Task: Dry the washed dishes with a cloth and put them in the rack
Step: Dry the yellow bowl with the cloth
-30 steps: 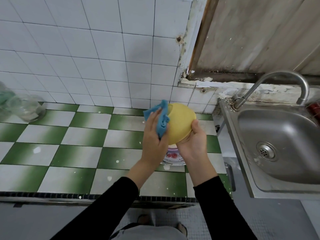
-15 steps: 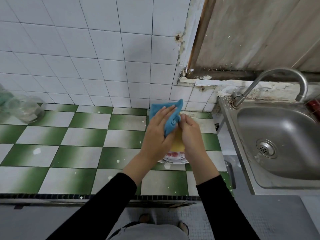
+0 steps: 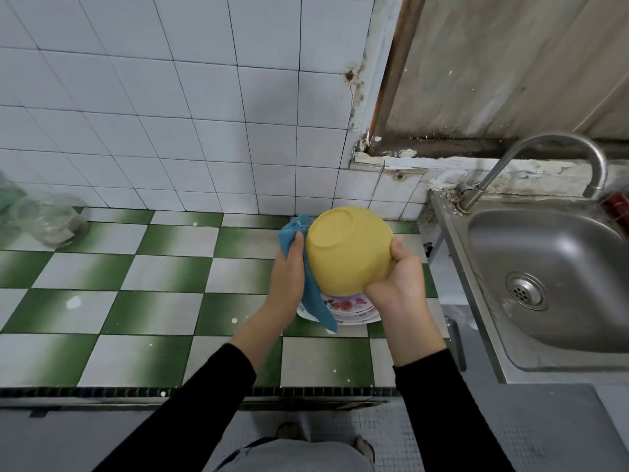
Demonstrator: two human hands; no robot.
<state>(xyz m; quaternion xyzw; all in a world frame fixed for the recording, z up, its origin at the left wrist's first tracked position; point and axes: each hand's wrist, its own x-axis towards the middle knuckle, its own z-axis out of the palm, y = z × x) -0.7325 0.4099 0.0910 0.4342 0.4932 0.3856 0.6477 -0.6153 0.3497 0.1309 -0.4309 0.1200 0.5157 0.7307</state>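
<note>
A yellow bowl (image 3: pixel 347 250) is held bottom-up above the counter, its round base facing me. My right hand (image 3: pixel 396 284) grips its rim on the right side. My left hand (image 3: pixel 287 277) holds a blue cloth (image 3: pixel 311 301) against the bowl's left side; the cloth hangs down past my wrist. Under the bowl a stack of flowered plates (image 3: pixel 347 310) rests on the counter, mostly hidden. No rack is in view.
The green-and-white checked tile counter (image 3: pixel 136 301) runs left to a glass jar (image 3: pixel 51 221) by the wall. A steel sink (image 3: pixel 551 284) with a curved tap (image 3: pixel 531 165) lies to the right. White wall tiles stand behind.
The bowl has turned so its whole underside now faces me. My left hand with the cloth has slid from the front of the bowl to its left side.
</note>
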